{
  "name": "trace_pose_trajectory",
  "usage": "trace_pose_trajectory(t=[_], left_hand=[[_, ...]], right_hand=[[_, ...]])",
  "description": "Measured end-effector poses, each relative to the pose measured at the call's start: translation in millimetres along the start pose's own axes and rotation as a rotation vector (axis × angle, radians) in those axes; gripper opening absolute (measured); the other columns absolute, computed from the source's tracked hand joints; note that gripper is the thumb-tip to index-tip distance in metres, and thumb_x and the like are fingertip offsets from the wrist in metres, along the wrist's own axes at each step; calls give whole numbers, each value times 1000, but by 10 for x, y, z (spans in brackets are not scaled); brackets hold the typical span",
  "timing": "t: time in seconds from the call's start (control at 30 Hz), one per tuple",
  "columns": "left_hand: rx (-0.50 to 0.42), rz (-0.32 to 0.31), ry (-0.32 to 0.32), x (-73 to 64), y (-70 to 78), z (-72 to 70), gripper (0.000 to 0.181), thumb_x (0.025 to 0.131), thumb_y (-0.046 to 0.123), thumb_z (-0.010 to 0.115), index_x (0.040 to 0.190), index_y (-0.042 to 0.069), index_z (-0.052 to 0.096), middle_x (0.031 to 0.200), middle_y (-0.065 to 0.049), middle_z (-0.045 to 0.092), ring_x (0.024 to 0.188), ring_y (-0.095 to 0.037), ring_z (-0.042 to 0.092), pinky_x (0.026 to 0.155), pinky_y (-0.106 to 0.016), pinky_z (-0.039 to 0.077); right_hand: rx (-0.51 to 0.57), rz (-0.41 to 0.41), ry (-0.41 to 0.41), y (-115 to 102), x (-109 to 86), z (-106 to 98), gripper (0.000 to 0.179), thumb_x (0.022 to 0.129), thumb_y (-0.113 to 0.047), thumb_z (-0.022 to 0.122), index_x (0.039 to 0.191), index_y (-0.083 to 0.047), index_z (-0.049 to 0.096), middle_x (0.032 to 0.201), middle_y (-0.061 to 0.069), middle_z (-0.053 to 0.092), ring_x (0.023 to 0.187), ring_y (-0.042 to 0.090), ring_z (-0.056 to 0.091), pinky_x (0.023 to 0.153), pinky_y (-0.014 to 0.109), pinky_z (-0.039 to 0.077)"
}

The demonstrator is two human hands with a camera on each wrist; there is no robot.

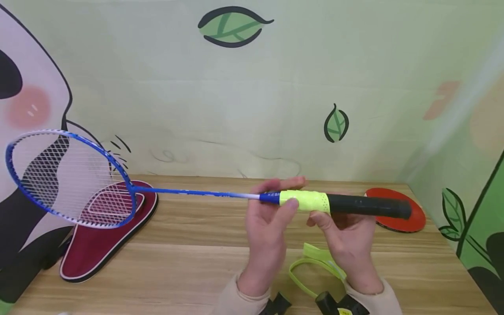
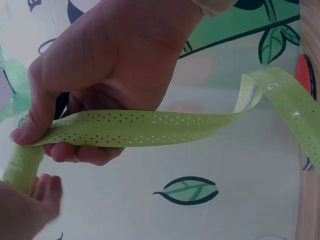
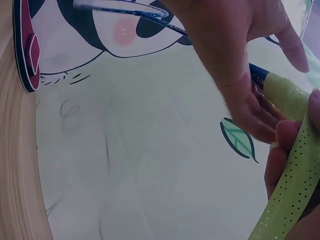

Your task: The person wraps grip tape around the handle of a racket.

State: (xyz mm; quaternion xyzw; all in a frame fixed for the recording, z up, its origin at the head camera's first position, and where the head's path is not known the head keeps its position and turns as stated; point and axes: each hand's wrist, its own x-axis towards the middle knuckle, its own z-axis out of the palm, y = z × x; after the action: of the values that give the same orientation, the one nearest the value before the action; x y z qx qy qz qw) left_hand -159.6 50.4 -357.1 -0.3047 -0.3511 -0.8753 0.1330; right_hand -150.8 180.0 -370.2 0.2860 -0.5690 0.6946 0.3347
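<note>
Two hands on one racket [image 1: 197, 192], which is up above the table [image 1: 197, 262] with its head off to the left and its handle [image 1: 362, 204] to the right. Only the head view fits the whole racket in, and it shows yellow tape [image 1: 311, 201] wound round between the blue cone and the bare black part. What it mostly misses is the loose length: just bits show low down by the right hand [image 1: 352, 245], while the left wrist view has a long dotted strip running out from that thumb, then twisting and hanging off. Grip-wise, the right is pinching the tape, thumb pressed on it at the edge of the wrap, fingers curled in behind. The left hand [image 1: 265, 236] is way looser: fingers lie behind the racket near the cone, and though its thumb looks like it's on the wrap from the head view, the right wrist view has it sticking out, apart from it. Can't tell how much weight those fingers take. Also on the table are a maroon case [image 1: 98, 251], partly covered by the strings from up there, and a red paddle [image 1: 418, 214] past the butt.
</note>
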Motion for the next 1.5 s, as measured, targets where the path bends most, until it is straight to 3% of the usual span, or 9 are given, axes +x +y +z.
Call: trace_pose_trajectory(t=[0.07, 0.13, 0.37, 0.57, 0.8, 1.03, 1.2, 1.33, 1.5], left_hand=[[-52, 30, -79, 4, 0, 3, 41, 91, -10, 56, 125, 9, 44, 120, -13, 64, 117, -35, 58, 105, -47, 44], [-52, 39, -101, 1, 5, 3, 43, 91, -13, 54, 127, 9, 43, 122, -14, 63, 117, -36, 58, 105, -48, 44], [77, 7, -12, -14, 6, -6, 33, 94, -1, 59, 120, -6, 40, 114, -19, 65, 108, -38, 63, 97, -43, 51], [73, -2, 9, -6, -7, -13, 29, 93, 3, 63, 115, -2, 45, 111, -19, 67, 105, -37, 65, 92, -41, 55], [109, 17, 10, 8, 7, -14, 33, 90, 4, 67, 110, -11, 44, 109, -33, 63, 102, -34, 67, 85, -37, 58], [128, 3, 47, -14, 2, -21, 36, 90, 10, 69, 107, -11, 45, 106, -30, 66, 96, -25, 68, 78, -40, 60], [134, -10, 73, -15, -7, -39, 44, 88, 14, 72, 106, -14, 43, 103, -38, 62, 91, -21, 69, 76, -37, 61], [116, -26, 92, -17, -4, -40, 44, 87, 16, 74, 104, -12, 46, 100, -27, 68, 87, -20, 70, 73, -36, 61], [120, -42, 115, -7, 4, -29, 46, 85, 21, 76, 102, -11, 48, 92, -8, 71, 80, -17, 69, 69, -37, 62]], right_hand=[[-18, 4, 11, 2, 5, -4, 28, 78, 10, 76, 99, 17, 60, 81, 15, 70, 60, 18, 67, 55, 22, 56], [-36, 13, 16, 4, 10, -7, 27, 78, 7, 77, 98, 17, 61, 78, 15, 70, 60, 17, 66, 54, 22, 55], [-71, 49, -25, 8, 18, -13, 30, 80, 1, 76, 101, 16, 60, 80, 13, 70, 64, 17, 67, 60, 23, 57], [-53, 15, -46, 17, 40, -31, 28, 80, 5, 75, 101, 17, 61, 84, 13, 72, 69, 17, 68, 65, 26, 59], [-63, -18, -46, 33, 61, -48, 32, 78, 5, 76, 103, 17, 62, 91, 13, 72, 76, 20, 69, 70, 27, 59], [-185, -82, 8, 45, 55, -82, 41, 73, -10, 84, 100, 16, 65, 94, 8, 73, 79, 14, 70, 71, 21, 58], [-70, -68, -22, 51, 68, -76, 47, 74, -5, 83, 108, 18, 62, 101, 14, 72, 81, 17, 69, 70, 23, 58], [41, -62, -63, 45, 60, -65, 48, 77, -1, 79, 114, 20, 58, 105, 17, 71, 81, 19, 71, 70, 25, 59], [84, -74, -66, 37, 39, -50, 47, 78, -1, 78, 114, 20, 57, 108, 18, 70, 84, 19, 70, 71, 24, 59]])
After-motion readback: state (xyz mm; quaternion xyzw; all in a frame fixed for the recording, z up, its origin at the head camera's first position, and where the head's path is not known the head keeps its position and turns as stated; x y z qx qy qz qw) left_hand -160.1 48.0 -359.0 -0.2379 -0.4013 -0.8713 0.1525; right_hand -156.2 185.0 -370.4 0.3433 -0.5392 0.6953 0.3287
